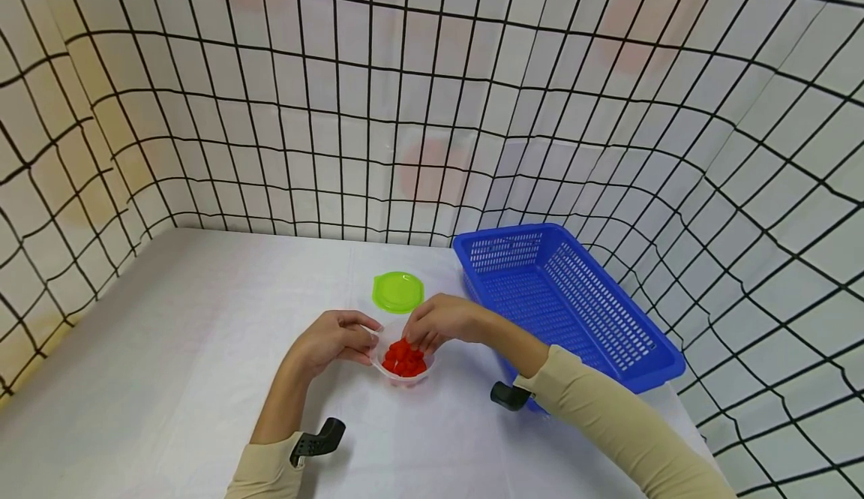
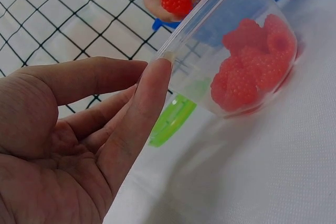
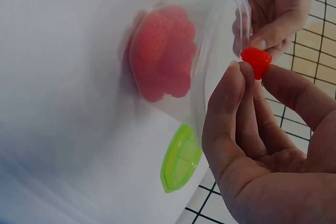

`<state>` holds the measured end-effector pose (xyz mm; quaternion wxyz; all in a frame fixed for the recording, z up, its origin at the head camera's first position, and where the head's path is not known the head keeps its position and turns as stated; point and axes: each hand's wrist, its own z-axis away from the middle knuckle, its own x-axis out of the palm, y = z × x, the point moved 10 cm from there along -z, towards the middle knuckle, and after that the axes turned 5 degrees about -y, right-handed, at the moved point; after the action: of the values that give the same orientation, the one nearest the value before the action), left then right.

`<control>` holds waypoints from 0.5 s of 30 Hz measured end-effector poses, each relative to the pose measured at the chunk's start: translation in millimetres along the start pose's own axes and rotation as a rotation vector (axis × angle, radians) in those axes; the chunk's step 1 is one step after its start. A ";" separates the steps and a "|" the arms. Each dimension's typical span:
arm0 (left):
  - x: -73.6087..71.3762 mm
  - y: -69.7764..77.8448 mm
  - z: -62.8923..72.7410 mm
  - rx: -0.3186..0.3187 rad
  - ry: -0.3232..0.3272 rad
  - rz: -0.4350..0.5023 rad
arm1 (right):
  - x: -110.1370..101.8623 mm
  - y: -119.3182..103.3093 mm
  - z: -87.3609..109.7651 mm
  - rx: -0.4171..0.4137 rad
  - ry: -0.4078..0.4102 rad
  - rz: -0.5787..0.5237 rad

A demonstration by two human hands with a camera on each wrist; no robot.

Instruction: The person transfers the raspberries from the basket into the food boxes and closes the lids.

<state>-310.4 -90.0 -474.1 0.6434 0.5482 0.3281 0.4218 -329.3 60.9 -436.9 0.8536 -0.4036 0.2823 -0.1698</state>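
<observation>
A clear plastic bowl [image 1: 405,380] stands on the white cloth, with several red raspberries [image 2: 257,64] heaped at its bottom. My left hand [image 1: 337,340] pinches the bowl's rim from the left, thumb and fingertips on it in the left wrist view. Above the bowl's opening, my right hand [image 1: 442,323] holds one raspberry [image 3: 256,62] between thumb and fingertips. That berry is clear of the heap in both wrist views. Just behind the bowl, a green lid [image 1: 398,292] lies flat on the cloth.
A blue perforated basket [image 1: 520,289] stands to the right, beneath and beyond my right forearm. Black grid netting [image 1: 405,109] over white sheeting rises at the back and both sides. White cloth [image 1: 169,334] covers the table.
</observation>
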 end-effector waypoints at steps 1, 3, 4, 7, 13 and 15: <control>-0.1 -0.1 0.0 -0.001 0.000 0.000 | 0.6 0.8 -0.7 -0.003 -0.004 -0.003; -0.2 -0.1 0.1 -0.002 0.001 -0.001 | 1.2 2.1 -2.0 -0.005 -0.004 -0.010; -0.2 -0.1 0.1 -0.003 0.002 -0.003 | 1.4 2.3 -1.9 -0.007 -0.002 -0.013; -0.4 0.0 0.4 -0.004 0.005 -0.007 | 2.2 2.0 -1.2 -0.015 0.000 -0.015; -0.1 -0.1 -0.2 0.000 0.003 -0.012 | 2.2 5.0 -1.5 -0.014 0.002 -0.019; 0.4 -0.4 -0.7 0.000 0.002 -0.010 | 1.9 6.3 -1.9 -0.017 0.001 -0.021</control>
<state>-310.8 -89.3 -474.6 0.6451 0.5462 0.3312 0.4192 -328.6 62.7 -443.5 0.8482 -0.4136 0.2799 -0.1766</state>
